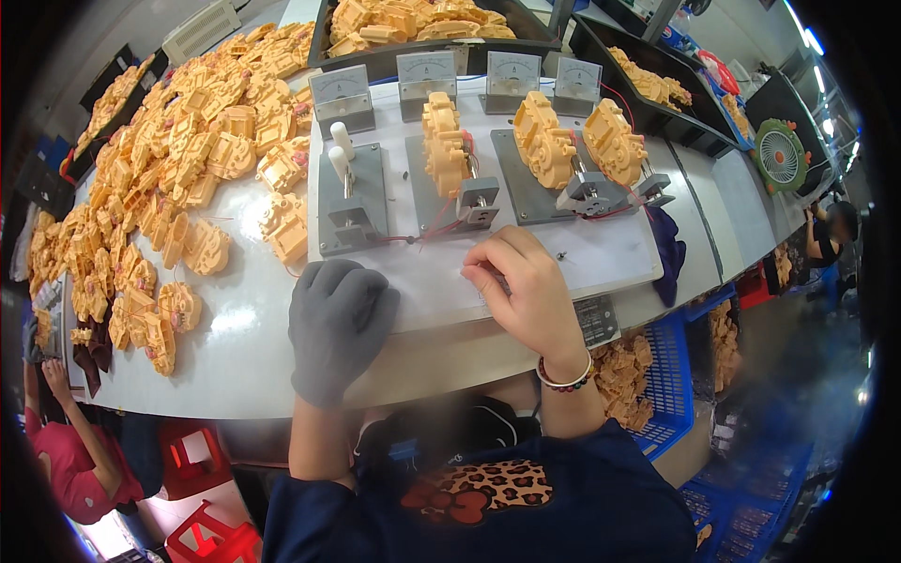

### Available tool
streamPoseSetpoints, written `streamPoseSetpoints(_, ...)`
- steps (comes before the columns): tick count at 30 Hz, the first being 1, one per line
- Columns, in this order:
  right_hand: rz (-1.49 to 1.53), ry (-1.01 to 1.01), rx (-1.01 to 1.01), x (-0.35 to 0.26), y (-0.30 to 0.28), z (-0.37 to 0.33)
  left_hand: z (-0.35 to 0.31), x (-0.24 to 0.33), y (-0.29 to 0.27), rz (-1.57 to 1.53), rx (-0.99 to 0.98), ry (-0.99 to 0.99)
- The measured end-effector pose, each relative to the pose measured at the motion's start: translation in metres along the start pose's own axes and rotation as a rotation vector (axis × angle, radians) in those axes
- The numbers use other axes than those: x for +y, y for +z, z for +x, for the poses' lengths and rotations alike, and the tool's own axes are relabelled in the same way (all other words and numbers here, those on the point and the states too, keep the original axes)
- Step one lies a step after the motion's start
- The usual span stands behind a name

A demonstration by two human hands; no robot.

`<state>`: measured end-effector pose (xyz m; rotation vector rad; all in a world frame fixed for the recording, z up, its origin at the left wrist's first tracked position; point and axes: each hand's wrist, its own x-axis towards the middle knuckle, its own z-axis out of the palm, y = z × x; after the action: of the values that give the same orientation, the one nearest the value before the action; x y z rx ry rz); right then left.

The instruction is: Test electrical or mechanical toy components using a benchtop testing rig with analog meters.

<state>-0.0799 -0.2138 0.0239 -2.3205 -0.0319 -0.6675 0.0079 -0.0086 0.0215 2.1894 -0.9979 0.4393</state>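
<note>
My left hand (pixel 340 324), in a grey glove, is closed in a loose fist at the front left edge of a white board (pixel 572 263). Bare and curled, my right hand (pixel 521 281) rests over the board's front middle, thumb close to the forefinger. What either hand holds, if anything, is hidden. Behind them are grey test fixtures with clamps. The left fixture (pixel 371 202) has two white posts and carries no casing. Yellow plastic casings stand on the others: one at the middle (pixel 443 141), one right of it (pixel 544 141) and one at far right (pixel 613 141).
Several analog meters (pixel 427 80) line the board's back. Loose yellow casings (pixel 141 178) heap on the table's left. Black trays (pixel 413 47) of casings stand behind. A green fan (pixel 781 155) and a dark cloth (pixel 664 253) are right; a blue basket (pixel 671 375) sits below. A co-worker (pixel 80 460) works at left.
</note>
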Motion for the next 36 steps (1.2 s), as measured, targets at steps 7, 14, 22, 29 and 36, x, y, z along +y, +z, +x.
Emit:
streamPoseSetpoints(7,-0.021,-0.023,0.012,-0.001,0.002,0.000,0.001,-0.001,0.000,-0.006,0.002,0.011)
streamPoseSetpoints(14,-0.179,-0.140,-0.014,0.000,0.005,0.000,-0.002,-0.003,0.001,-0.017,-0.004,-0.003)
streamPoseSetpoints(22,0.078,-0.117,0.174,-0.002,-0.002,-0.002,0.012,0.014,-0.014,0.028,0.115,0.130)
streamPoseSetpoints(29,0.439,-0.056,0.092,0.000,0.000,0.005,0.104,0.027,-0.009,0.144,-0.020,0.329)
streamPoseSetpoints(36,0.399,-0.159,0.118,0.007,0.002,0.000,0.163,0.041,0.005,0.236,-0.484,-0.054)
